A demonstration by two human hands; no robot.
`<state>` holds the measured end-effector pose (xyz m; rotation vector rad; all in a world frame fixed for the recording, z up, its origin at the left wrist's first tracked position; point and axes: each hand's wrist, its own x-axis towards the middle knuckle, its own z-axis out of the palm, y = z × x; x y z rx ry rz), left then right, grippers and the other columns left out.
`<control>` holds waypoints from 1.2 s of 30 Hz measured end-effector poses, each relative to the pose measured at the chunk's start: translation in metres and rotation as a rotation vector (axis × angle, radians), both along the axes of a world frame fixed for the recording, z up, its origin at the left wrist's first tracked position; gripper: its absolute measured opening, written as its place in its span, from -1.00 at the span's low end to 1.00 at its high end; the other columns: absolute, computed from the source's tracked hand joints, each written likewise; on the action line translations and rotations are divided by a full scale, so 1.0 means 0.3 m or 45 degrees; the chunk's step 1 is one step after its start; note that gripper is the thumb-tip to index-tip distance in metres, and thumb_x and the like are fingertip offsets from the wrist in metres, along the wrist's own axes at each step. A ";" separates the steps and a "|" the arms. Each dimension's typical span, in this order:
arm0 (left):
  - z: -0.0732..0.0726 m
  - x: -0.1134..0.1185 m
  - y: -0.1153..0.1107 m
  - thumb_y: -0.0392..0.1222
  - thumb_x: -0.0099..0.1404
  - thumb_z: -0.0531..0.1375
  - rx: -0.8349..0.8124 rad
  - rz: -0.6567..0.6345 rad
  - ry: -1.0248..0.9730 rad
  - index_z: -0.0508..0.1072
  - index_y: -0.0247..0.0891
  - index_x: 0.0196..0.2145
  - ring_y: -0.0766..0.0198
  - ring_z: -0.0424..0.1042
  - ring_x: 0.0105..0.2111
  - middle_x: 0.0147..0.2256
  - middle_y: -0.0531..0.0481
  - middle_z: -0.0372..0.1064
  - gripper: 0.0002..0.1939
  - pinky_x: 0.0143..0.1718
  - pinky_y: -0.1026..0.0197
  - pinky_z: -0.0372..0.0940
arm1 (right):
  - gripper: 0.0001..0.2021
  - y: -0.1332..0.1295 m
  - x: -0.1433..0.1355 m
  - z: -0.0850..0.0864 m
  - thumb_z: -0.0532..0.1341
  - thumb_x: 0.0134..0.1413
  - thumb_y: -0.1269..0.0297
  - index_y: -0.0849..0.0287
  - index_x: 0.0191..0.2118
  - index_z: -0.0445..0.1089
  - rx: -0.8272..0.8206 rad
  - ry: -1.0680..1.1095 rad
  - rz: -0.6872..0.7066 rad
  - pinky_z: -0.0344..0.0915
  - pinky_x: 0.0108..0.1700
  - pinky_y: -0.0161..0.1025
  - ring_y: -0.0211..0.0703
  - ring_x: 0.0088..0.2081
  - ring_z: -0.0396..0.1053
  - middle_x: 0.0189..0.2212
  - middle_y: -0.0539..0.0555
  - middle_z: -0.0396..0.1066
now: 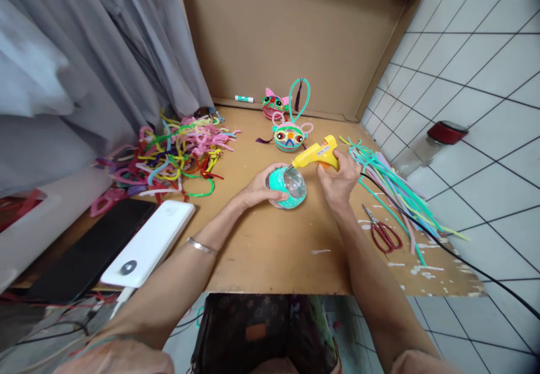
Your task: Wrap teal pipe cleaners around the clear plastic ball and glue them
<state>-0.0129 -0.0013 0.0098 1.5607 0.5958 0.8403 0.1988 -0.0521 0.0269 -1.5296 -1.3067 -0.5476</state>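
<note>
My left hand (262, 187) is wrapped round a clear round cup-like piece (295, 183) partly covered in turquoise pipe cleaner, tilted just over the table. In my right hand (341, 180) is a yellow hot glue gun (318, 153), gripped by its handle. The gun's nozzle points left and down at the upper rim of the piece; whether it touches cannot be made out. Behind them sits a finished-looking animal-face ornament (290, 138) of turquoise and pink pipe cleaner, and a second, pink and green one (273, 104) stands farther back.
Loose pipe cleaners (181, 152) pile up at the left, straight ones (392, 188) at the right. Red-handled scissors (383, 234) lie by my right forearm. A white power bank (149, 242), black phone-like slab (93, 250) and glue stick (244, 99) are around. A black cord (434, 239) trails right.
</note>
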 end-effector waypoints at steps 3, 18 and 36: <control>-0.001 -0.001 -0.002 -0.05 -0.26 0.50 -0.013 -0.006 0.000 0.35 -0.28 0.08 0.04 0.40 -0.04 0.00 -0.12 0.41 -0.09 0.04 0.09 0.31 | -0.70 -0.002 -0.003 0.002 0.16 -0.06 0.21 0.11 -0.14 0.40 -0.027 0.012 0.010 0.22 -0.08 -0.03 0.05 -0.16 0.41 -0.25 0.11 0.49; -0.016 -0.002 0.010 -0.02 -0.27 0.52 -0.016 -0.023 -0.028 0.36 -0.27 0.07 0.05 0.42 -0.06 0.00 -0.12 0.41 -0.08 -0.03 0.12 0.35 | -0.69 0.011 0.004 -0.011 0.17 -0.08 0.20 0.13 -0.15 0.41 -0.022 0.091 0.045 0.24 -0.06 0.01 0.08 -0.13 0.42 -0.21 0.14 0.49; -0.016 0.006 0.002 0.00 -0.25 0.50 -0.049 0.040 -0.051 0.34 -0.28 0.07 0.05 0.44 -0.08 -0.04 -0.12 0.45 -0.09 -0.03 0.12 0.36 | -0.58 0.036 0.036 -0.018 0.23 -0.08 0.13 0.21 -0.07 0.48 -0.402 0.386 -0.186 0.33 -0.05 -0.03 0.06 -0.19 0.45 -0.21 0.16 0.55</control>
